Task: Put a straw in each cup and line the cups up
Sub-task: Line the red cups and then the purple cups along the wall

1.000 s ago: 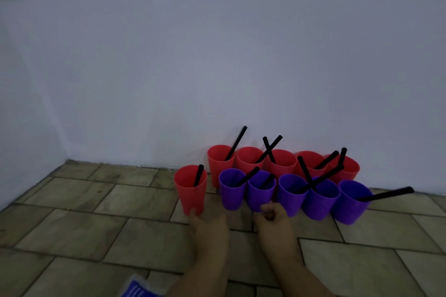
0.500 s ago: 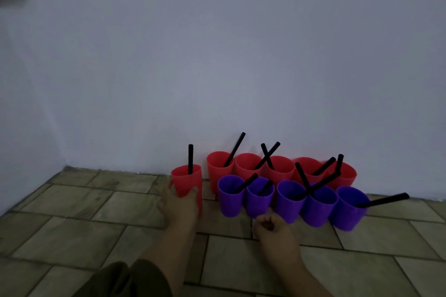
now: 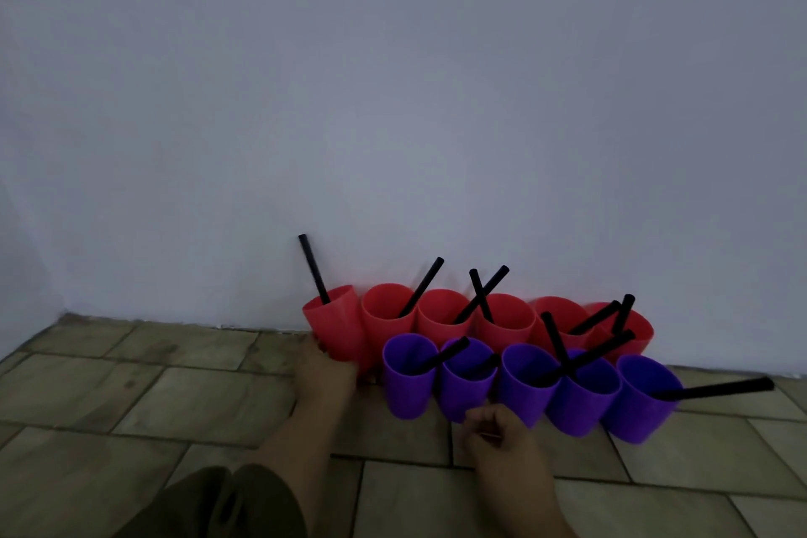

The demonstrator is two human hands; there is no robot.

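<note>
Several red cups stand in a back row against the wall, with several purple cups (image 3: 410,376) in a front row, each holding a black straw. My left hand (image 3: 325,373) grips the base of the leftmost red cup (image 3: 336,325), which tilts left at the row's left end, its black straw (image 3: 313,269) leaning left. My right hand (image 3: 498,435) rests loosely curled on the floor, just in front of the second and third purple cups, holding nothing I can make out. A long straw (image 3: 716,389) sticks out right from the rightmost purple cup (image 3: 642,400).
The cups sit on a tiled floor (image 3: 131,398) at the foot of a plain white wall (image 3: 393,100). A dark green sleeve (image 3: 227,502) covers my left forearm at the bottom edge. Open floor lies to the left of the cups.
My left hand has taken hold of the lone red cup and moved it back and right to the left end of the red row. My right hand has stayed put.
</note>
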